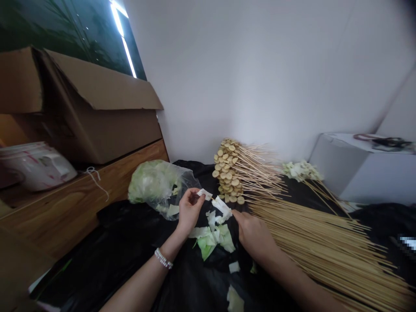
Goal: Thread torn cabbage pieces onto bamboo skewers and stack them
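Note:
Between finger and thumb, my left hand (191,208) pinches a pale cabbage piece (204,194) at the tip of a thin wooden skewer (213,199). My right hand (251,227) is closed on that skewer, just behind several white cabbage pieces threaded on it (222,207). Most of the skewer is hidden by the right hand. Below the hands, loose green and white cabbage leaves (214,238) lie on black plastic sheeting (185,277). A clear plastic bag of cabbage (152,182) rests to the left of my left hand.
Skewers with round pale slices (227,169) are stacked by the wall. Bare wooden skewers (318,242) spread across the right side. Finished cabbage skewers (302,170) lie near a white box (360,160). At left stand a cardboard box (107,130) and a white plastic tub (35,167).

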